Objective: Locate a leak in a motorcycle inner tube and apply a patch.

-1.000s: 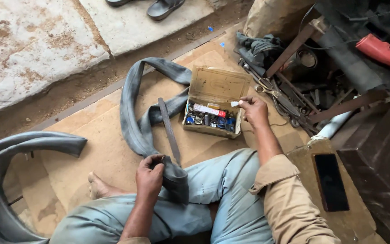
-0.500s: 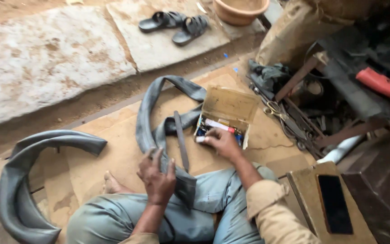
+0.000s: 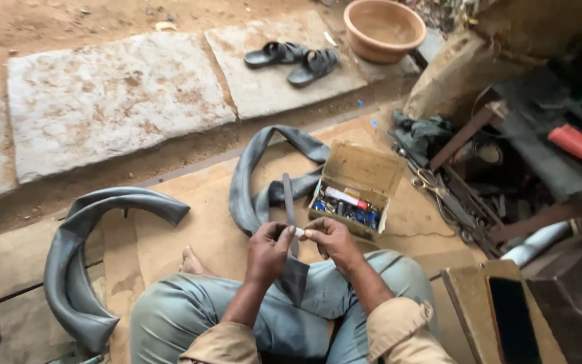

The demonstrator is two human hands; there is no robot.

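Small white piece (image 3: 299,232): pinched between the fingertips of both hands, just in front of the open box (image 3: 357,190). Left hand (image 3: 269,249): fingers clenched on the piece's left end. Right hand (image 3: 331,241): fingers grasping its right end. Black rubber strip (image 3: 289,202): runs from beside the box, passes behind the piece, and drapes over the lap. Inner tube (image 3: 254,182): looped on the mat, touching the box's left side. Scissors (image 3: 430,182): right of the box.

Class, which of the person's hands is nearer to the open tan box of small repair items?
Right. The right hand sits just below the open tan box, almost at its front edge. The left hand is farther left, beside the dark rubber strip.
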